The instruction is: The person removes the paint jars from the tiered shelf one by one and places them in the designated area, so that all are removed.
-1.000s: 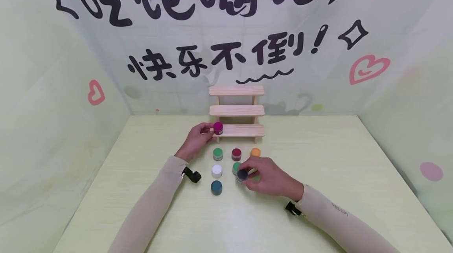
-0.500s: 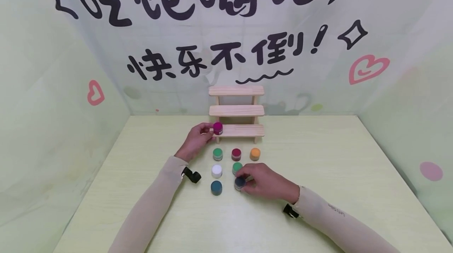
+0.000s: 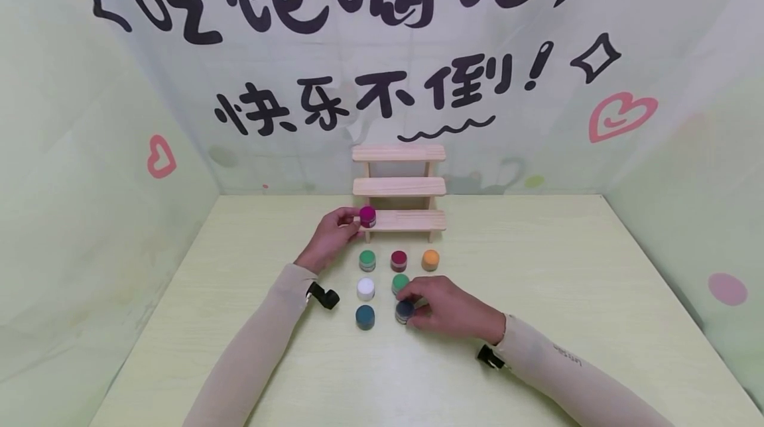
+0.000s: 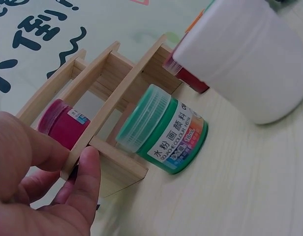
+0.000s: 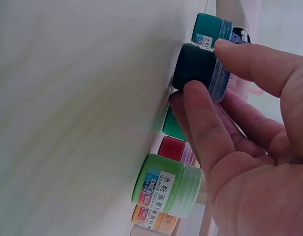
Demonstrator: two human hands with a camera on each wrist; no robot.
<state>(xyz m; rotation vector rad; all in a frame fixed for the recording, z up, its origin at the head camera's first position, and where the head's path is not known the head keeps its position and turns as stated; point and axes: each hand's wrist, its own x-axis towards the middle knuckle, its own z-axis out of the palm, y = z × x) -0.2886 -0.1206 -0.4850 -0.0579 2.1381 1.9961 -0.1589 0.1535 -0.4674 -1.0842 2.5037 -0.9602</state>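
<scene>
My left hand [image 3: 332, 231] is at the left end of the wooden three-step stand [image 3: 412, 219], its fingers pinching the end of the lowest board in the left wrist view. On that board, right by the fingers, sits a magenta paint jar [image 3: 367, 217]. My right hand [image 3: 450, 307] holds a dark blue paint jar [image 5: 193, 66] between thumb and fingers, down at the table in the front row. Left of it stands a teal jar [image 3: 365, 317]; just behind it is a green jar [image 3: 400, 283]. A light green jar [image 5: 159, 182] is hidden behind the right hand in the head view.
Behind these, a green jar [image 3: 367, 260], a dark red jar [image 3: 398, 260] and an orange jar [image 3: 430, 259] line up before the stand. A white jar [image 3: 365, 288] stands in the middle row. A printed cloth [image 3: 286, 162] hangs behind the table.
My right hand has lowered the dark blue jar toward the front and slightly left, then kept it there. The orange jar now shows fully. The left hand has stayed in place.
</scene>
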